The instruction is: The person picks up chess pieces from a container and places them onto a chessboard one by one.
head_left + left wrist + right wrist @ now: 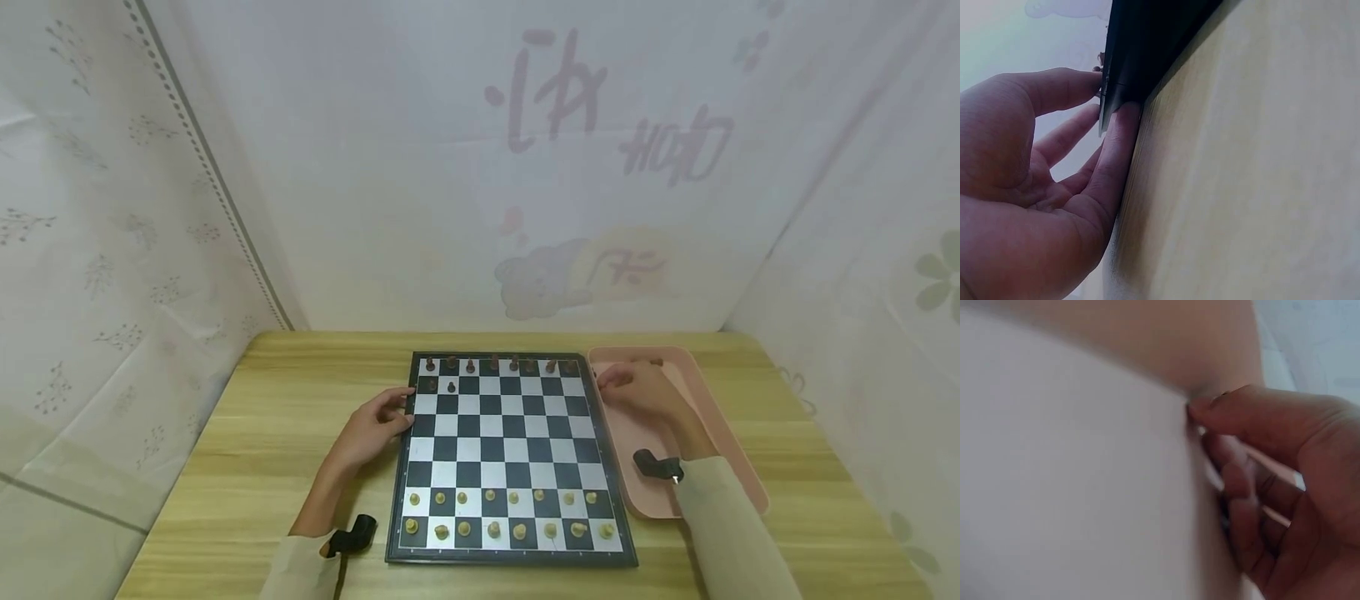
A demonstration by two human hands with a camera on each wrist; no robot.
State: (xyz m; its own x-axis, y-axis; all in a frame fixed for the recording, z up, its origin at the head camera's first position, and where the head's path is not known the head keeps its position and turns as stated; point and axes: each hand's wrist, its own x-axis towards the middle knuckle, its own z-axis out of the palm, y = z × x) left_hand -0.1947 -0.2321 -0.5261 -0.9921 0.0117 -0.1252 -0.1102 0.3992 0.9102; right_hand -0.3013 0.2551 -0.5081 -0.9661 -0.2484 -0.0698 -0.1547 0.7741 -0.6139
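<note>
A black-and-white chessboard (501, 427) lies on the table. My left hand (375, 425) rests at its left edge, with fingertips touching the side of the frame; the left wrist view shows this hand (1047, 156) against the dark edge (1138, 50). My right hand (641, 390) is over the back of a pink tray (727, 433), beside the board's back right corner. Its thumb and finger pinch a small dark chess piece (596, 375), mostly hidden; the right wrist view is blurred around the hand (1272, 469). Another dark piece (657, 362) shows just beyond the hand.
Dark red pieces (493, 363) line the board's back row, with two more, including a pawn (452, 387), in front at the left. Cream pieces (520, 531) fill the two near rows. Patterned cloth (420, 167) hangs behind the wooden table (270, 417) and along both sides.
</note>
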